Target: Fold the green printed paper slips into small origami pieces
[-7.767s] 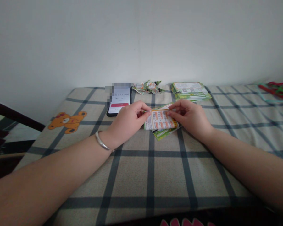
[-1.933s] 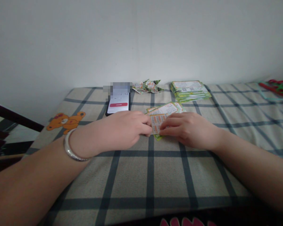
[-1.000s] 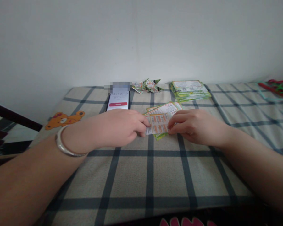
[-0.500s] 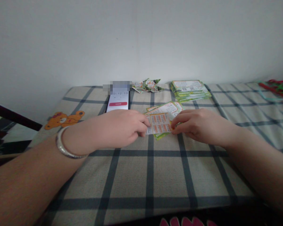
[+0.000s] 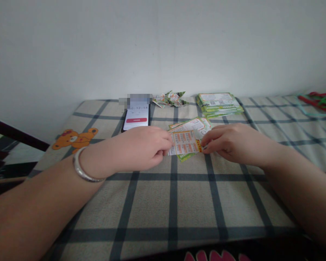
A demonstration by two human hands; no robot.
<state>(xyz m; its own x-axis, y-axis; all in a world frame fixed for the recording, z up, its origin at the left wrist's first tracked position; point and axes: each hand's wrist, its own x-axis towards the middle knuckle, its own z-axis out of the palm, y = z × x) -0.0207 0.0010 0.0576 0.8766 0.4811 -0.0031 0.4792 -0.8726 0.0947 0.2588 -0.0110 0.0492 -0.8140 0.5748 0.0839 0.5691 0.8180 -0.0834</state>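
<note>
Between my two hands is a printed paper card [image 5: 185, 142] with orange and white blocks and a red-and-yellow strip at its right end. My left hand [image 5: 148, 148], with a silver bangle at the wrist, pinches the card's left end. At the right end, the fingertips of my right hand [image 5: 230, 143] are closed on the edge by the strip. Under and behind this card several green-and-white paper cards [image 5: 195, 125] lie fanned on the checked cloth [image 5: 152, 203]. The fingertips partly hide both ends of the held card.
A phone [image 5: 136, 119] showing a running timer lies behind my left hand. Folded paper shapes [image 5: 171, 99] sit by the wall, left of a stack of cards [image 5: 220, 103]. An orange bear figure [image 5: 74, 139] is at the left; red and green items [image 5: 323, 101] lie far right.
My right hand has shifted slightly right along the card's end, uncovering the red-and-yellow strip. My left wrist and bangle have moved a little to the right.
</note>
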